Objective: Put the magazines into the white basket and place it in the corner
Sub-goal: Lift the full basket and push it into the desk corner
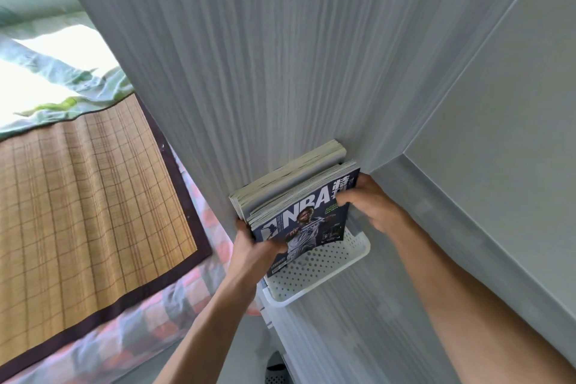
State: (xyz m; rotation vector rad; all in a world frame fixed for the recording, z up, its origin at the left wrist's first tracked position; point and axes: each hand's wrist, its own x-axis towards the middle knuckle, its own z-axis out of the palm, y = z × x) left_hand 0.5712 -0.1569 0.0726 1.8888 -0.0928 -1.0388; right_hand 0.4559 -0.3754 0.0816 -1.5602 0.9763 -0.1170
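A stack of magazines (307,212) with a dark basketball cover facing me stands upright in the white perforated basket (318,274). A second, thicker bundle of magazines (290,178) stands behind it against the grey wood-grain panel. My left hand (252,248) grips the lower left edge of the front stack. My right hand (371,203) grips its upper right corner. The basket sits on a grey surface close to the corner where the panel meets the side wall.
A grey wood-grain panel (249,56) rises behind the basket, and a pale wall with a ledge (467,212) closes the right side. At left lies a bed with a bamboo mat (78,196) and a checked sheet. A dark slipper (276,368) lies on the floor below.
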